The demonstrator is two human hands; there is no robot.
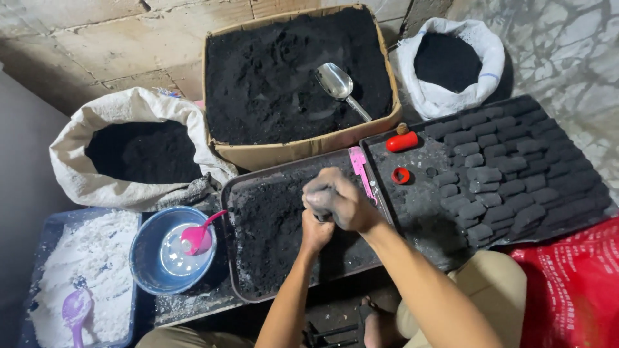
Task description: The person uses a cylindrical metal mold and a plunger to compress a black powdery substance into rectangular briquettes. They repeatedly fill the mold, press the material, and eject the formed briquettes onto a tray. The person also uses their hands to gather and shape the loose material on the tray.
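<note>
Both my hands are stacked over a dark metal tray (240, 270) of black powder. My right hand (338, 198) is on top, closed over the upper end of a tube-like press whose shape is mostly hidden. My left hand (316, 232) grips the same tool from below, fist closed. Both hands are smeared with black dust. To the right, a second tray (419, 212) carries rows of black pressed briquettes (509, 174), a red cylinder (402, 142) and a small red ring (400, 175).
A cardboard box (296, 149) of black powder with a metal scoop (338, 87) stands behind. Two white sacks (129, 103) (480, 35) hold black powder. A blue bowl (145, 258) with a pink spoon (196, 235), a blue tub of white powder (84, 270) and a red bag (574, 283) surround me.
</note>
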